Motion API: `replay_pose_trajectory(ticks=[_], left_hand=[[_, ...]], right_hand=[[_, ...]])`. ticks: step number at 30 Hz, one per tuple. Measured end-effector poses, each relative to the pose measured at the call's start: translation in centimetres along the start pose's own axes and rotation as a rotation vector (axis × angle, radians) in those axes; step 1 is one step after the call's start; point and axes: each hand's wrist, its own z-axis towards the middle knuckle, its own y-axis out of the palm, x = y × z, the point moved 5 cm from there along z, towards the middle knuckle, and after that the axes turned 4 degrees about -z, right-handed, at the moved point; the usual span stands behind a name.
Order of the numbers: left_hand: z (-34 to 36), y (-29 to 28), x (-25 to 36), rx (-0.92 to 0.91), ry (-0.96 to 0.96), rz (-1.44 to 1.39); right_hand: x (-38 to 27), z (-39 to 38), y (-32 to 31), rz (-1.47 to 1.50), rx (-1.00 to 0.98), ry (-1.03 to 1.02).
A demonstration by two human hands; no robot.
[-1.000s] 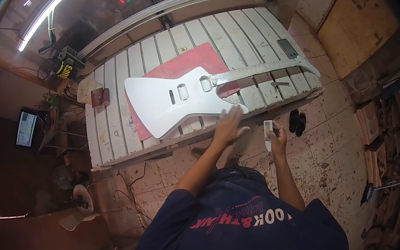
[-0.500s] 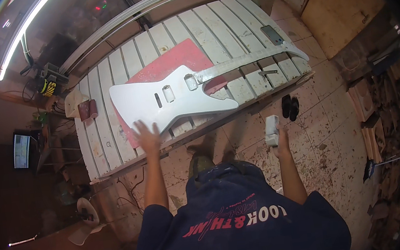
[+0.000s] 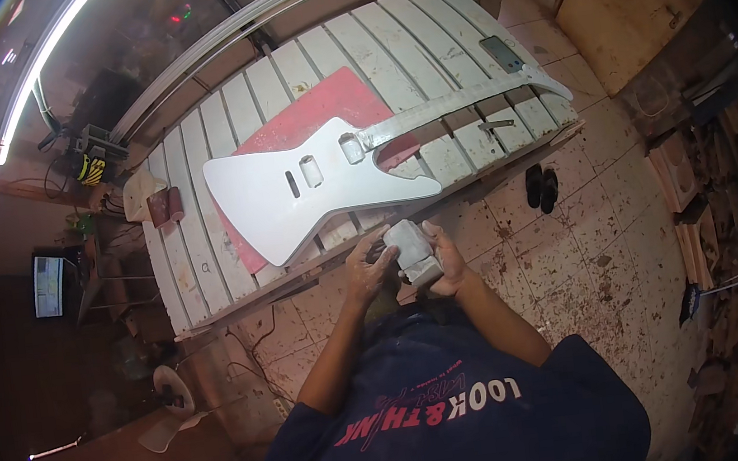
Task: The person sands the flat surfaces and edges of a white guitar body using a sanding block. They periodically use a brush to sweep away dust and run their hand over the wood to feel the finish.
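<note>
In front of my body, just off the near edge of the table, I hold a whitish, dusty sanding block [image 3: 408, 246] with both hands. My left hand [image 3: 367, 270] is closed against its left side, thumb on the face. My right hand [image 3: 449, 258] wraps its right side; some fingers are hidden behind the block. Beyond them a white angular electric guitar [image 3: 325, 201] lies flat, its neck pointing right. Cut-outs show in its face. Part of a pink sheet [image 3: 290, 116] sticks out from under the body.
The white slatted table [image 3: 193, 278] bears a phone [image 3: 502, 52] at its far right and reddish-brown rolls [image 3: 168, 204] at its left end. Black slippers [image 3: 542, 188] lie on the tiled floor. A lit screen [image 3: 49, 286] stands at left, wooden pieces [image 3: 701, 256] at right.
My left hand has left the guitar body and come to the block. My right hand has brought the block leftward, in front of me. The guitar stays in place.
</note>
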Motion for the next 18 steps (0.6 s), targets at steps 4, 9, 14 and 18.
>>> replay_pose_trajectory(ticks=[4, 9, 14, 18], left_hand=[[-1.1, 0.0, 0.5, 0.044, 0.048, 0.117], [-0.8, -2.2, -0.6, 0.039, 0.003, -0.098], [0.8, -4.4, -0.6, -0.157, -0.147, -0.084], [5.1, -7.5, 3.3, -0.325, 0.277, 0.503]], right_hand=[[0.8, -0.3, 0.7, -0.011, -0.047, 0.051], [1.8, -0.1, 0.2, -0.067, -0.113, 0.176], [2.0, 0.7, 3.0, -0.081, -0.130, 0.024], [1.0, 3.6, 1.1, -0.440, 0.103, -0.083]])
